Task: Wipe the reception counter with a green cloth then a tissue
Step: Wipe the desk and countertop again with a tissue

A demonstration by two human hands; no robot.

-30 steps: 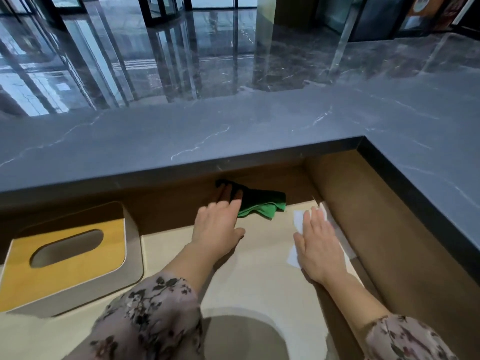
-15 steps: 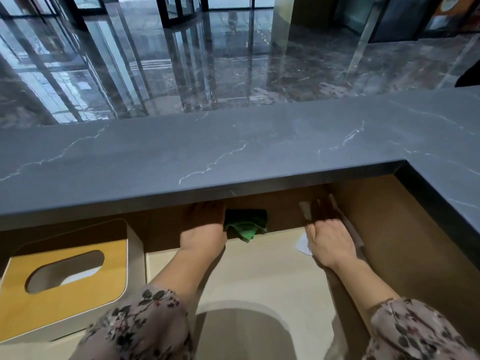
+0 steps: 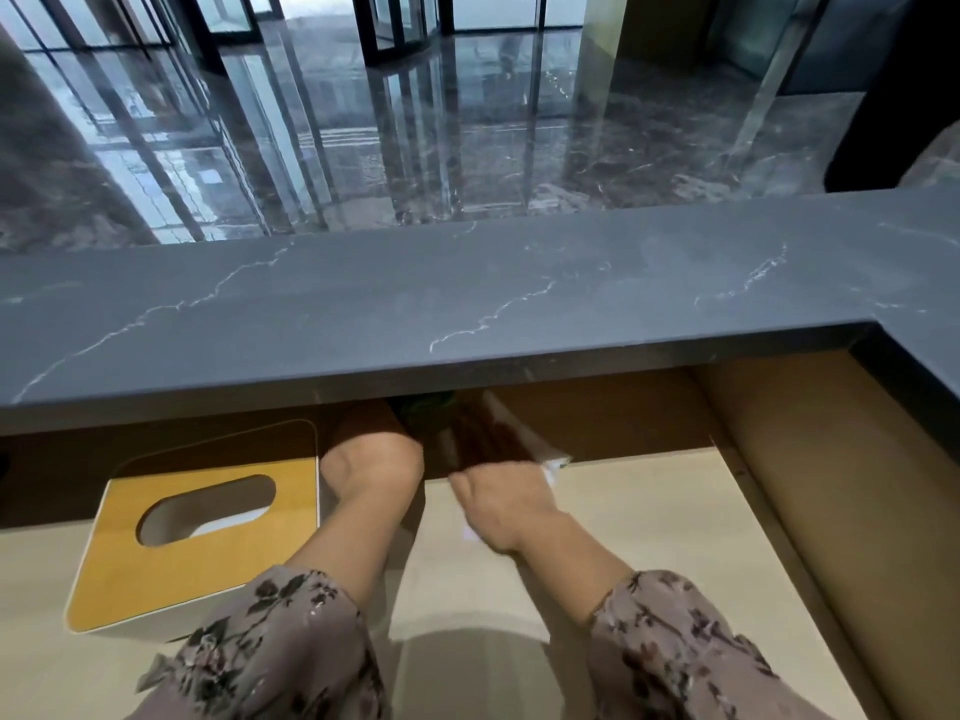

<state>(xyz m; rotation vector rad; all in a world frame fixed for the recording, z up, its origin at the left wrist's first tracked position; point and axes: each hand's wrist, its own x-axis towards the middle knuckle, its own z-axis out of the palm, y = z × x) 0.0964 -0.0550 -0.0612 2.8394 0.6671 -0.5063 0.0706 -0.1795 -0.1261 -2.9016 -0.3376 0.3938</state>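
Reaching deeper under the reception counter (image 3: 467, 304) than before, our left hand (image 3: 371, 459) and right hand (image 3: 501, 498) sit closer together; fingers shadowed, we cannot tell their grip. The green cloth (image 3: 423, 407) and the tissue (image 3: 551, 464) peek from beneath the counter's edge

Right hand (image 3: 501, 498) seemingly nearer green cloth (image 3: 426, 406).

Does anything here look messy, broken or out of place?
Nothing spilled or damaged. Only a tissue pokes out crookedly beside the right hand, and the green cloth sits nearly hidden under the counter.
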